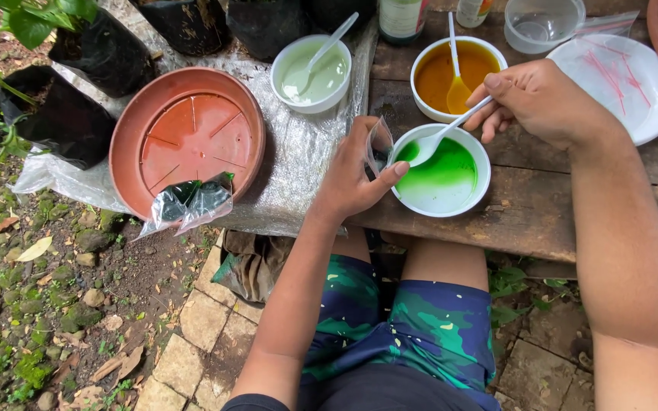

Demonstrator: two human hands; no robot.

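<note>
My left hand (pixel 353 176) pinches a small clear plastic bag (pixel 379 144) open beside the rim of a white bowl (pixel 451 204) that holds bright green liquid. My right hand (pixel 544 99) grips the handle of a white plastic spoon (pixel 437 137), whose scoop rests over the green liquid next to the bag. The bowl stands on a dark wooden bench (pixel 527 205) in front of my knees.
A bowl of orange liquid (pixel 442 76) with a spoon and a bowl of pale green liquid (pixel 312 76) with a spoon stand behind. A terracotta saucer (pixel 188 137) holds a filled dark green bag (pixel 192 202). A white plate (pixel 624 84), a clear cup (pixel 542 23), bottles and black plant bags stand around.
</note>
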